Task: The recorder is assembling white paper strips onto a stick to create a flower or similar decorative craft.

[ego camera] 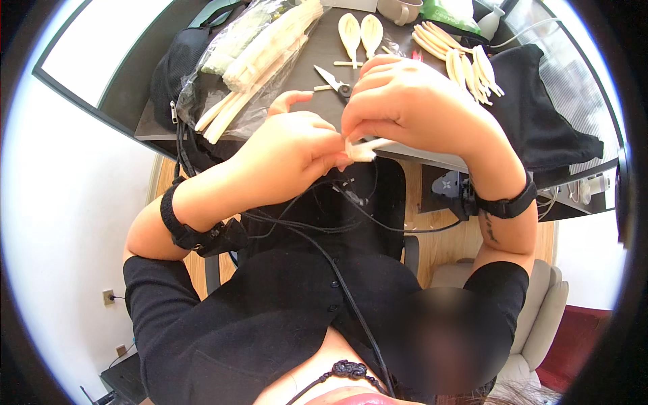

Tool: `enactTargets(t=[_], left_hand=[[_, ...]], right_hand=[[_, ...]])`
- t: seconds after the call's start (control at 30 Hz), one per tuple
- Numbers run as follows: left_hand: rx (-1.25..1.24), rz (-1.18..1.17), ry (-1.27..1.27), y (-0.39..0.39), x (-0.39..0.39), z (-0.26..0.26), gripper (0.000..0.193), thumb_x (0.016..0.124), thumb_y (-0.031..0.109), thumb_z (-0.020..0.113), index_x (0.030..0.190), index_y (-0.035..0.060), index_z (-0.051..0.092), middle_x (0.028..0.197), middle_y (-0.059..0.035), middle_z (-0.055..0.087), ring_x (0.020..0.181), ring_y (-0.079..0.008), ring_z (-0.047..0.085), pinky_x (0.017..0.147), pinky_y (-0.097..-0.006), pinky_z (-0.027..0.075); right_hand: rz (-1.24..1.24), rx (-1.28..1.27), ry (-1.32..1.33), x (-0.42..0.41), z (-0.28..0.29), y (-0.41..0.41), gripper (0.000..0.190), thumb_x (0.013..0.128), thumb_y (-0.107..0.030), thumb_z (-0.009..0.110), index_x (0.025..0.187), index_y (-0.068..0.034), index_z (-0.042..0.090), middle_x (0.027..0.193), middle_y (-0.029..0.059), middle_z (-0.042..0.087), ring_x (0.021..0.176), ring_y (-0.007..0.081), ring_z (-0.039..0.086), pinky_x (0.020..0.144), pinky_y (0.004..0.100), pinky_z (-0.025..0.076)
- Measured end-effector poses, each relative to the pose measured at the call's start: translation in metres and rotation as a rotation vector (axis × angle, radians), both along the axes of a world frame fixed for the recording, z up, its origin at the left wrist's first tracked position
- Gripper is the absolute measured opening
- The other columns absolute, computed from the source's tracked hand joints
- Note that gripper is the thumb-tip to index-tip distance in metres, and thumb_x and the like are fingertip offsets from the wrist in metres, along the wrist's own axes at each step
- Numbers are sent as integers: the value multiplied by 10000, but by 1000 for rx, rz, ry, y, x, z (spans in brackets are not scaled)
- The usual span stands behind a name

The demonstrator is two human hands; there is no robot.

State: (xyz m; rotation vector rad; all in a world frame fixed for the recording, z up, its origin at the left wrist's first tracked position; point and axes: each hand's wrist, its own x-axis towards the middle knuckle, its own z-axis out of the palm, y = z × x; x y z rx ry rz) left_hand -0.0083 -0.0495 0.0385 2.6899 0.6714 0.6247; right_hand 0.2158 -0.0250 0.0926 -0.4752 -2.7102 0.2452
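Observation:
Close to the table's front edge, my left hand (304,149) pinches a small pale piece of fibrous strip (362,153) between thumb and fingers. My right hand (407,98) grips the upper part of the same piece, its fingers curled down over it. The piece is slightly blurred, and its held part is hidden. Beyond my hands lie scissors (328,78) with a dark pivot, their handles mostly covered by my right hand. Two pale leaf-shaped pieces (349,36) with stems lie farther back. Short pale sticks (348,64) rest near them.
A clear plastic bag (253,109) holding bundled pale strips (273,45) lies at left beside a black bag (177,71). Several slender pale pieces (473,71) lie at right near black cloth (531,111). A mug (400,10) stands behind. Cables (304,228) hang below my hands.

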Motion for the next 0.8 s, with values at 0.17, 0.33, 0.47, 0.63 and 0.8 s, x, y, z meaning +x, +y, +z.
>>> enactTargets(t=[0.17, 0.33, 0.47, 0.63, 0.8], left_hand=[[102, -56, -81, -3, -1, 4, 59, 871, 160, 647, 823, 157, 681, 768, 28, 634, 883, -159, 621, 1085, -482, 247], [35, 70, -176, -1, -10, 20, 148, 929, 210, 591, 849, 133, 689, 739, 44, 642, 822, -135, 616, 1066, -420, 251], [-66, 266, -303, 3, -12, 10, 245, 988, 263, 532, 877, 118, 694, 672, 47, 632, 725, -84, 603, 1071, -412, 245], [-186, 293, -229, 14, -12, 8, 225, 976, 261, 545, 912, 107, 696, 683, 34, 646, 709, -91, 607, 1076, -423, 255], [-199, 259, -140, 15, -9, 6, 156, 932, 218, 588, 908, 111, 698, 673, 20, 646, 715, -112, 622, 1072, -437, 277]], right_hand=[[25, -123, 22, 6, 3, 1, 73, 805, -157, 685, 827, -88, 677, 757, 67, 643, 751, 261, 600, 714, 352, 474], [-181, -549, 283, 10, -22, -5, 41, 826, -30, 684, 867, -28, 680, 801, 51, 653, 692, 126, 608, 623, 254, 468], [-354, -312, 386, -6, -34, -22, 72, 866, -105, 662, 900, -45, 681, 741, 53, 667, 659, 148, 639, 592, 259, 493], [-365, 668, 45, -18, -27, -37, 98, 752, -171, 651, 774, -96, 592, 716, 16, 554, 687, 188, 620, 605, 307, 501], [-200, 741, -100, -16, -6, -32, 149, 684, -225, 645, 671, -106, 555, 742, 17, 504, 793, 175, 548, 725, 290, 483]])
